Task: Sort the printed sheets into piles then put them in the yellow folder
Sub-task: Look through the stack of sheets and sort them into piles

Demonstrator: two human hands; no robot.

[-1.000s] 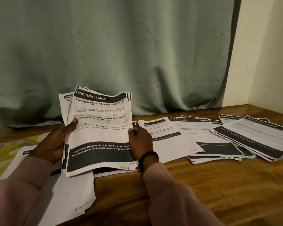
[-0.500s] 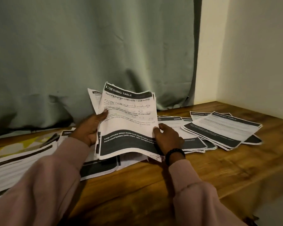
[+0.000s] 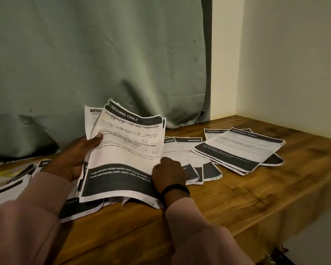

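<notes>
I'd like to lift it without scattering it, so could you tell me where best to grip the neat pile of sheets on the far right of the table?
Probably the far-right pile by its near dark-banded edge, coming from the front: that edge faces the person and lies fanned, so fingers can slide underneath.

Wooden table here, running into the wall corner. On it, a stack of printed sheets sits far right, a fanned row of sheets beside it, more loose pages at the left edge.
</notes>
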